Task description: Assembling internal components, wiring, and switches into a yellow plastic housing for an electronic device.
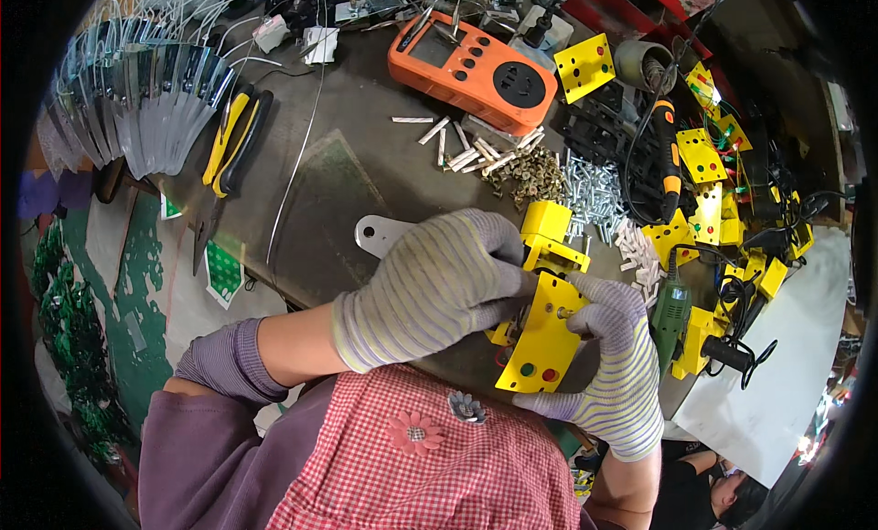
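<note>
Both my hands wear striped knit gloves and meet at a small yellow metal box [547,221] in front of my apron. Its yellow panel [535,340] is tilted toward me, with a green and a red round part near the lower edge and a screw in the upper part. My right hand [615,356] grips the panel, thumb under the lower edge and fingertips by the screw. My left hand [439,288] is closed in a pinch at the left side of the box, where the panel meets it; its fingertips are partly hidden. A grey metal strip with a hole [373,235] lies beside my left hand.
Beyond the box lie piles of brass-coloured screws [532,178] and silver screws [590,196]. An orange meter [476,71] stands behind them. Yellow-handled pliers [229,150] lie left; a green rotary tool [671,315] and wired yellow panels [702,155] lie right. Another person [700,489] is at lower right.
</note>
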Demonstrator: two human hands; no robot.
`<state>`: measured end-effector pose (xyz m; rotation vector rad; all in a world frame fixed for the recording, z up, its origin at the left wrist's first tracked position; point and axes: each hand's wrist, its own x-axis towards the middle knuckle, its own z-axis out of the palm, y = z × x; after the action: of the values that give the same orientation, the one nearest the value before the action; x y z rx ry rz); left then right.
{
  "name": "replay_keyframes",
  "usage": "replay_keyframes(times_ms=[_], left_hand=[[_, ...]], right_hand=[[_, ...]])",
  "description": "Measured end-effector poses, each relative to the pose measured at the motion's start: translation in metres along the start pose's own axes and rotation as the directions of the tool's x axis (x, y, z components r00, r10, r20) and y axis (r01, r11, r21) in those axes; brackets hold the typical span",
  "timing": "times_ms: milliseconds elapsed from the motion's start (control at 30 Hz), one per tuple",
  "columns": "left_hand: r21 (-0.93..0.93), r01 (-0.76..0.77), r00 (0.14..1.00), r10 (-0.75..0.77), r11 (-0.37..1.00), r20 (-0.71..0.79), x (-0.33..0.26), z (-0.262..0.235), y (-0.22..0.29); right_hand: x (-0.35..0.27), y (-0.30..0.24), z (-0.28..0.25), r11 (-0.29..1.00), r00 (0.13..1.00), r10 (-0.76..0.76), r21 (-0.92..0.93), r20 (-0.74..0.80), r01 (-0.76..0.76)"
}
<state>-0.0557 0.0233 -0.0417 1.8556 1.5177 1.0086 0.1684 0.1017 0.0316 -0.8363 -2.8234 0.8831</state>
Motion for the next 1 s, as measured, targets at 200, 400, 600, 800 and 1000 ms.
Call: replay_keyframes(times_ms=[200, 400, 600, 800, 1000], left_hand=[[-0.070, 0.089, 0.985, -0.099, 0.994, -0.140, 0.002, 0.013, 0.008], [-0.113, 0.064, 0.979, -0.084, 0.992, -0.185, -0.010, 0.015, 0.007], [0.086, -0.157, 0.981, 0.166, 0.984, -0.104, -0.006, 0.018, 0.008], [-0.045, -0.189, 0.972, 0.181, 0.981, -0.150, -0.002, 0.016, 0.006], [0.179, -0.035, 0.996, 0.048, 0.983, -0.073, 0.008, 0.022, 0.011]], right_hand=[[0.000, 0.021, 0.017, 0.975, 0.987, 0.052, 0.223, -0.150, -0.017], [-0.003, 0.029, 0.020, 0.966, 0.982, 0.106, 0.250, -0.157, -0.064], [-0.002, 0.035, 0.022, 0.973, 0.980, 0.009, 0.227, -0.197, 0.036], [-0.006, 0.038, 0.022, 0.939, 0.972, 0.031, 0.341, -0.233, 0.052], [0.007, 0.027, 0.009, 0.981, 0.987, 0.002, 0.190, -0.161, 0.029]])
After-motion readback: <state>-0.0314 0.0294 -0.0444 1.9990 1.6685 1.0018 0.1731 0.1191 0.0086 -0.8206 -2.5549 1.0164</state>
